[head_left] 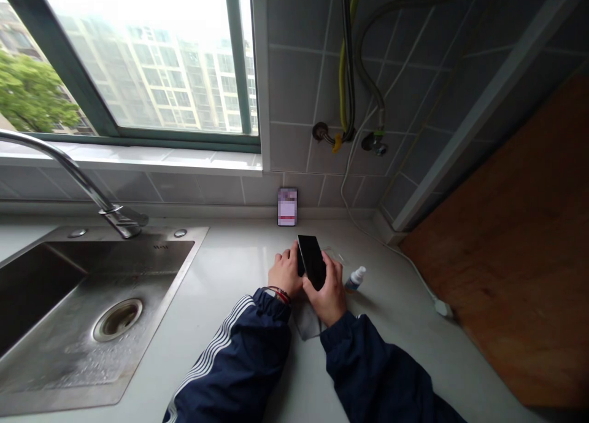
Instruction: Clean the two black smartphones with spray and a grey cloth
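Observation:
A black smartphone (313, 260) with a dark screen is held tilted above the counter between both hands. My right hand (330, 293) grips its right and lower edges, with the thumb along the bottom. My left hand (286, 272) is closed at the phone's left side, its fingertips partly hidden behind the phone. Under the wrists lies a grey cloth (307, 320). A small spray bottle (355, 279) with a white top stands just right of my right hand. Behind that hand, a clear, thin item (335, 253) shows only in part.
A second phone-like screen (288, 207), blurred out, leans against the tiled wall. At left is a steel sink (201, 237) with a faucet (87, 186). A white cable (368, 231) runs across the counter (230, 300) to a plug (442, 309) beside a wooden panel (515, 269).

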A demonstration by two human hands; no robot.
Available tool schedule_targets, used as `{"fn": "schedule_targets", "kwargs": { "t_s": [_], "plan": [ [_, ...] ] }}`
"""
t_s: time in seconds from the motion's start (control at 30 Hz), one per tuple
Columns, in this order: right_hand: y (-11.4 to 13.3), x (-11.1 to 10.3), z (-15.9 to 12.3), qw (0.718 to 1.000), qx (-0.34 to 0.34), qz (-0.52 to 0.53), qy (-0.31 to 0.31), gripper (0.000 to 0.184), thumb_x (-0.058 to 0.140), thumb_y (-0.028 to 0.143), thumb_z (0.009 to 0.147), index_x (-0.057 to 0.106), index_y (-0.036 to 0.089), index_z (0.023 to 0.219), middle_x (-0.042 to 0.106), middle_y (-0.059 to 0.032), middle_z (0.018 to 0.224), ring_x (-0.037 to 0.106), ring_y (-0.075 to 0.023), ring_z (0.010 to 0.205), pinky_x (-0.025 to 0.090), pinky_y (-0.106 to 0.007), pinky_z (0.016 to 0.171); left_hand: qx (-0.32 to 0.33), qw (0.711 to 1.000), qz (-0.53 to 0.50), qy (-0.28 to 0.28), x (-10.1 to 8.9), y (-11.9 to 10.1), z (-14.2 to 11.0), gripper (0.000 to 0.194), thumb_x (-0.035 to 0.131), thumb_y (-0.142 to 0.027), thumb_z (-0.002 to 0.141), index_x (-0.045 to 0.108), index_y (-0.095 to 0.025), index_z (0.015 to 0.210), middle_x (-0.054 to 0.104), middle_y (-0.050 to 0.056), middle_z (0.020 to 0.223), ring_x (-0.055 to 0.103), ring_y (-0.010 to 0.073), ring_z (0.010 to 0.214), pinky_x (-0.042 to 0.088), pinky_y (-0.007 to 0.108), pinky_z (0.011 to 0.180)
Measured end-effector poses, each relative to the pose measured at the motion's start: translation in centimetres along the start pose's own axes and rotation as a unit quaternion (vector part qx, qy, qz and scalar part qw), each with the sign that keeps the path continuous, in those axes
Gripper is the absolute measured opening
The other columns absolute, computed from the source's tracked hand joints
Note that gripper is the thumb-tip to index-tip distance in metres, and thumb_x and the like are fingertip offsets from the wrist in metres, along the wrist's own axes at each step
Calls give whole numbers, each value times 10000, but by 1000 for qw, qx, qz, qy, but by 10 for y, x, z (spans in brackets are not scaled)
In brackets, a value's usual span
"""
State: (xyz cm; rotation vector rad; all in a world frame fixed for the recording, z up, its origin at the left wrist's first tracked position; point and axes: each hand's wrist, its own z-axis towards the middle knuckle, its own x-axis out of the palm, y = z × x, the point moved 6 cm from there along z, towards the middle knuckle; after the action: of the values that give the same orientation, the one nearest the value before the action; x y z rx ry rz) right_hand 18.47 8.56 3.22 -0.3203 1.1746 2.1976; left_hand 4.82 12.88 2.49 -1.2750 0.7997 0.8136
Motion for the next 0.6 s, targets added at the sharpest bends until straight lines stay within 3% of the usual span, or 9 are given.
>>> {"fn": "schedule_targets", "kwargs": {
  "t_s": [0.13, 0.4, 0.5, 0.6],
  "plan": [
    [0, 1, -1, 1000, 1, 7, -4, 687, 663, 306, 806, 409, 208, 1437, 498, -143, 1298, 534, -317, 1221, 482, -539, 1042, 17, 999, -17, -24, 1, 3, -2, 870, 594, -325, 783, 249, -165, 1565, 552, 174, 1376, 504, 354, 1157, 456, 419, 904],
    [-1, 1, -1, 1000, -2, 17, 1, 686, 676, 293, 801, 416, 205, 1430, 488, -142, 1309, 527, -316, 1228, 478, -536, 1049, 48, 994, -87, -33, -5, 10, -3, 1010, 658, -367, 778, 128, -98, 1595, 555, 236, 1347, 548, 373, 1165, 432, 483, 991],
    [0, 1, -1, 1000, -5, 26, 3, 693, 678, 291, 800, 413, 206, 1434, 486, -142, 1315, 518, -316, 1241, 470, -535, 1059, 77, 980, -173, -61, -13, 12, -8, 910, 641, -340, 816, 206, -97, 1577, 507, 245, 1417, 501, 358, 1285, 386, 498, 1074],
    [3, 1, -1, 999, -15, 42, 12, 687, 670, 296, 804, 413, 215, 1436, 479, -143, 1337, 485, -327, 1285, 452, -546, 1074, 71, 944, -306, -102, -26, 17, -18, 739, 616, -346, 876, 340, -148, 1533, 497, 208, 1463, 465, 316, 1359, 339, 482, 1132]
  ]
}}
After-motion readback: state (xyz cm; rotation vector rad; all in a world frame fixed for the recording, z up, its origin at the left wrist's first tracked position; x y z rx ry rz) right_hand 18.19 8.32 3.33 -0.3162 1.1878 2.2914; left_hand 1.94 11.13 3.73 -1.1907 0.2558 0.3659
